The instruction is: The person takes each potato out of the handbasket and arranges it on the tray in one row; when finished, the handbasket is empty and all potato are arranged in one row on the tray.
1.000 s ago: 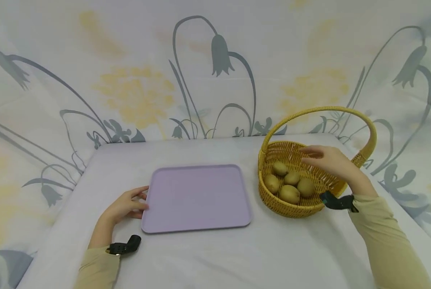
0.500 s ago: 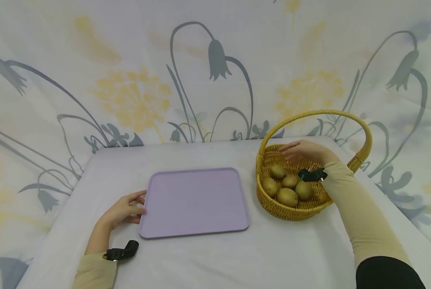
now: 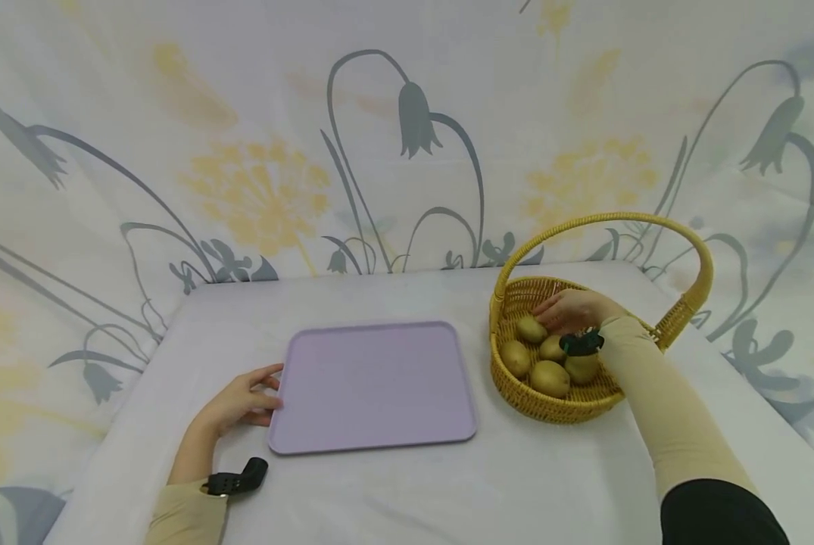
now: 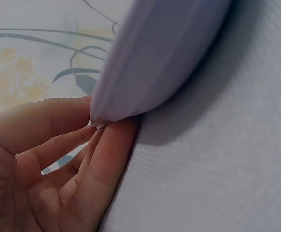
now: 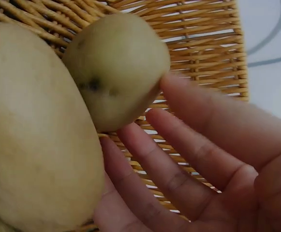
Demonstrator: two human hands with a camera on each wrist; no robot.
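Several potatoes (image 3: 550, 378) lie in a yellow wicker basket (image 3: 543, 410) at the right. My right hand (image 3: 573, 309) is inside the basket, behind the potatoes. In the right wrist view, its thumb meets the side of one rounded potato (image 5: 118, 67), while the loosely extended fingers (image 5: 169, 169) reach toward its underside. A larger potato (image 5: 38, 130) sits close beside it. My left hand (image 3: 243, 397) is at the left edge of a pale purple tray (image 3: 372, 386). The left wrist view shows its fingers (image 4: 104, 164) pinching the rim of that tray.
The basket's tall arched handle (image 3: 607, 217) rises above my right hand. A white cloth (image 3: 407, 499) covers the table. Behind it hangs a flower-patterned curtain or sheet (image 3: 407, 189).
My right hand has moved left from the basket's right side, then down among the potatoes to the rearmost one. The left hand stays at the tray's edge.
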